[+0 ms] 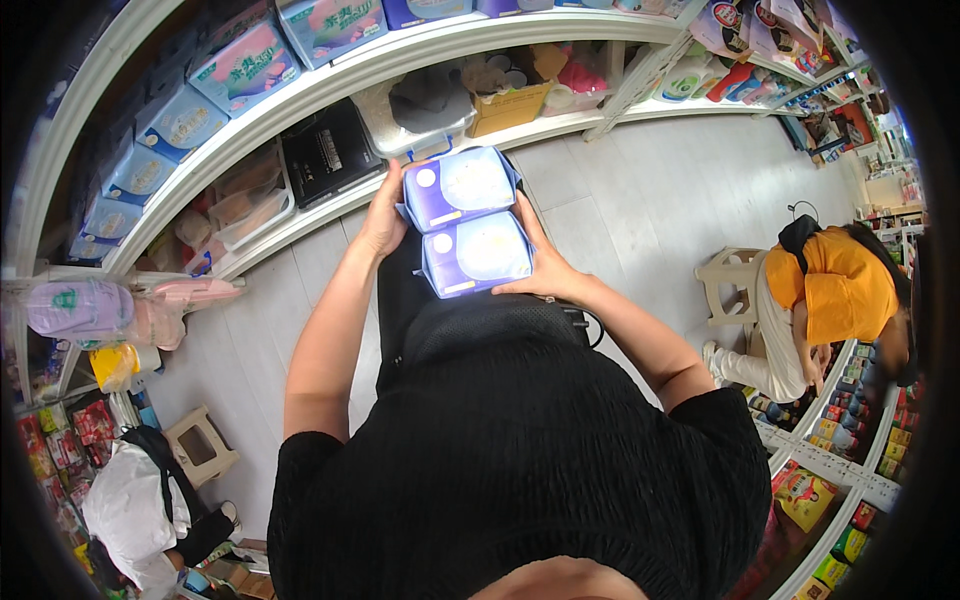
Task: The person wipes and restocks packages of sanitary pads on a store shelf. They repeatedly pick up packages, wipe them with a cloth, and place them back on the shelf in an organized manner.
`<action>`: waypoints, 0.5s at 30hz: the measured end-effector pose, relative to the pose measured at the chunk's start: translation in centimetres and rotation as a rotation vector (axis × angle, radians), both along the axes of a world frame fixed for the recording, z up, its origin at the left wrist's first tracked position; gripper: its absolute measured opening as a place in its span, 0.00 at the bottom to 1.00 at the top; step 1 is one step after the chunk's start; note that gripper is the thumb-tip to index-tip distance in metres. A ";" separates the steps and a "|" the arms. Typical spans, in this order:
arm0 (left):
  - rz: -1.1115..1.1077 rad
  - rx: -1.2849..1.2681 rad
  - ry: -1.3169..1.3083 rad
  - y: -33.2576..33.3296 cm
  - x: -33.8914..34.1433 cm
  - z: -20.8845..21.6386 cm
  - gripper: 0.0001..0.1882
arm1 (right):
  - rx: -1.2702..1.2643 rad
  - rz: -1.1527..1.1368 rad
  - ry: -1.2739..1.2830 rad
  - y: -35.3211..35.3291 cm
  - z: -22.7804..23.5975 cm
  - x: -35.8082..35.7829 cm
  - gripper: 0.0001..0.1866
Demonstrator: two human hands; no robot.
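Two soft purple and light-blue packs, which look like sanitary pad packs, are held together in front of my body. The far pack (462, 188) sits directly against the near pack (480, 254). My left hand (386, 212) presses along the far pack's left side, its thumb and fingers near the upper corner. On the other side, my right hand (545, 262) grips the right edges, with fingers reaching up beside the far pack and the thumb under the near one. The undersides of both packs are hidden.
Ahead curves a white shelf (400, 50) with similar blue and pink packs (245, 65). Its lower level holds a black box (328, 150), clear bins and a cardboard box (508, 108). A person in orange (835, 285) bends at the right by a stool (728, 285); another in white (135, 505) is lower left.
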State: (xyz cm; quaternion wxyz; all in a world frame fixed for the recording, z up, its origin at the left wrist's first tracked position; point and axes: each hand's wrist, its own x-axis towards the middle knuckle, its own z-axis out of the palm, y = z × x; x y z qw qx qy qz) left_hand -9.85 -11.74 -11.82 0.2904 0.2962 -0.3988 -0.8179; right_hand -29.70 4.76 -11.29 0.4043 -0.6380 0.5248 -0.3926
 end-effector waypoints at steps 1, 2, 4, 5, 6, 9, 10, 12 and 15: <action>0.041 0.027 -0.015 0.4 -0.5 0.3 0.28 | -0.020 -0.003 0.007 0.1 -0.3 -0.1 0.69; 0.038 0.020 -0.001 0.8 -1.0 0.7 0.26 | -0.041 -0.006 0.015 0.5 -0.6 -0.2 0.69; 0.024 0.023 0.055 1.1 -1.5 1.1 0.21 | -0.063 -0.024 -0.027 1.0 -0.7 -0.4 0.68; 0.002 0.047 0.084 1.1 -1.4 1.2 0.21 | -0.066 -0.037 -0.005 1.2 -0.8 -0.4 0.67; -0.022 0.070 0.114 1.3 -1.2 1.3 0.20 | -0.068 -0.051 0.018 1.4 -1.1 -0.5 0.66; 0.026 0.103 0.064 1.6 -1.8 1.6 0.20 | -0.176 -0.110 -0.013 1.7 -1.9 -0.8 0.60; -0.022 0.065 0.018 1.4 -1.9 1.6 0.23 | -0.180 -0.119 -0.050 1.6 -2.3 -0.8 0.59; -0.040 0.075 0.001 1.1 -1.8 1.7 0.25 | -0.182 -0.136 -0.152 1.1 -3.1 -0.7 0.56; -0.090 0.158 0.055 0.8 -2.7 1.5 0.28 | -0.060 -0.177 -0.444 1.4 -2.7 -0.9 0.52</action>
